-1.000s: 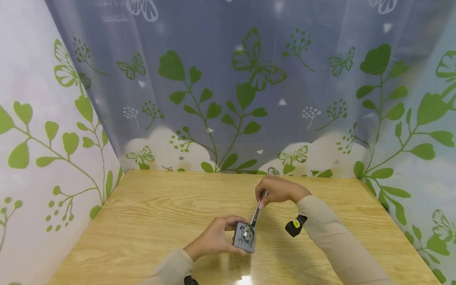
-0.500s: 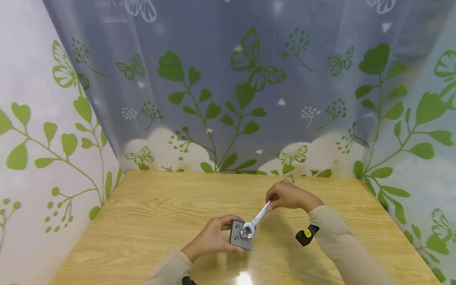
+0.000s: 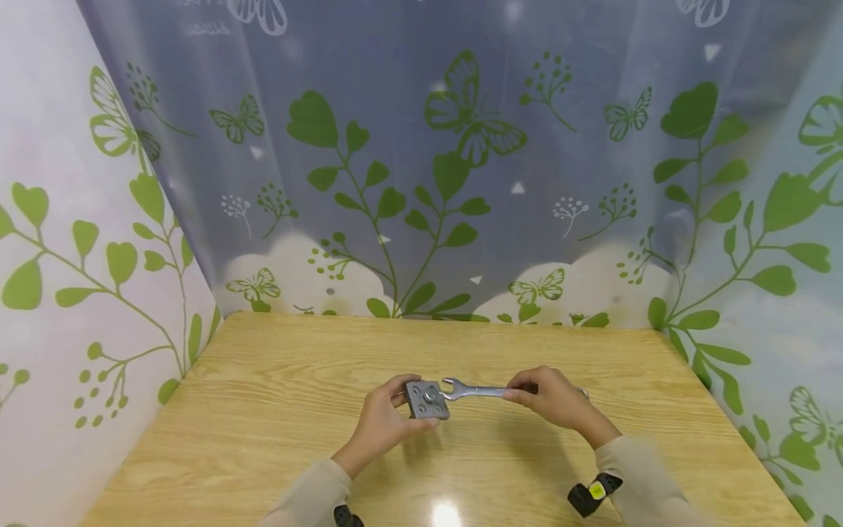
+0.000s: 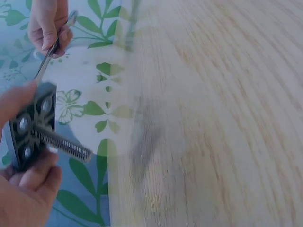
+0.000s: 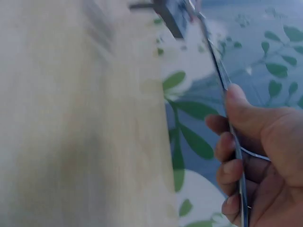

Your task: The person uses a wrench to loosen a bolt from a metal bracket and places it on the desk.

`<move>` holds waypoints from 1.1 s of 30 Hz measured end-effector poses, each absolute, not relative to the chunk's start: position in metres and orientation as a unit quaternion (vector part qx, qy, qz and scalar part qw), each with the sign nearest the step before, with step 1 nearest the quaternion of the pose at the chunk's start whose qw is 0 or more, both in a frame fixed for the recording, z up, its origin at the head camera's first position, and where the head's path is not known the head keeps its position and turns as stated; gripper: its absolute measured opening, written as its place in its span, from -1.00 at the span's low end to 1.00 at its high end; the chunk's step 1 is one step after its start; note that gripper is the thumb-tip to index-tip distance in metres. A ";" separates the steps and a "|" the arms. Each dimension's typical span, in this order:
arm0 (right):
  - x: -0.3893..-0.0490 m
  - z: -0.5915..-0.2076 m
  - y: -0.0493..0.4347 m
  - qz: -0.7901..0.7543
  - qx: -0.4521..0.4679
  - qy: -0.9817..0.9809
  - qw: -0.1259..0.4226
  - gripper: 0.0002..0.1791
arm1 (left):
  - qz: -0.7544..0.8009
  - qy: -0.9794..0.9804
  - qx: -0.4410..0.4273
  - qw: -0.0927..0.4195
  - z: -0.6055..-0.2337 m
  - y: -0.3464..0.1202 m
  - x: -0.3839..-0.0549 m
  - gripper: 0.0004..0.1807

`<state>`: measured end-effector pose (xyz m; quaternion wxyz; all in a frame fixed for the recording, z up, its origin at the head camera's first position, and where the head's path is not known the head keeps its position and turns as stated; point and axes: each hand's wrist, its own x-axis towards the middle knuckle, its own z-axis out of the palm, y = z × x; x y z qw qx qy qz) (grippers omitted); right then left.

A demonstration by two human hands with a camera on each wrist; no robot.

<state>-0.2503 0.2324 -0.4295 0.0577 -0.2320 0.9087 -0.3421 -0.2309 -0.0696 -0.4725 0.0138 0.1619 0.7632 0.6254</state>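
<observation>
A square grey plate [image 3: 416, 404] with corner holes is gripped at its edges by my left hand [image 3: 382, 424], above the table. Through its middle runs a bolt; the hex head [image 3: 430, 395] faces up and right, and the threaded shank [image 4: 64, 143] sticks out behind in the left wrist view. My right hand [image 3: 549, 395] holds a combination wrench [image 3: 481, 391] by its handle, fingers curled round it in the right wrist view. The wrench's open end lies close beside the bolt head on its right; whether they touch I cannot tell. The ring end shows past the right hand.
A wood-grain table [image 3: 296, 366] lies beneath both hands. Behind it and at both sides hang curtains [image 3: 395, 183] printed with green leaves and butterflies. A black wrist camera [image 3: 593, 494] is strapped to the right sleeve.
The wrench has come off the bolt head and swung to lie nearly level, as my right hand moved right and nearer. My left hand has raised the plate slightly and shifted it left.
</observation>
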 end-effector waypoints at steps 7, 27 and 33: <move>-0.225 -0.448 0.204 -0.394 -0.172 0.903 0.026 -0.66 | 0.613 0.781 0.117 -0.029 -0.471 -0.068 -0.233 -0.19; -0.203 -0.456 0.170 -0.401 -0.134 0.906 -0.005 -0.64 | 0.606 0.787 0.101 -0.064 -0.475 -0.070 -0.232 -0.21; -0.198 -0.456 0.163 -0.399 -0.130 0.908 -0.012 -0.64 | 0.596 0.791 0.115 -0.075 -0.477 -0.070 -0.233 -0.21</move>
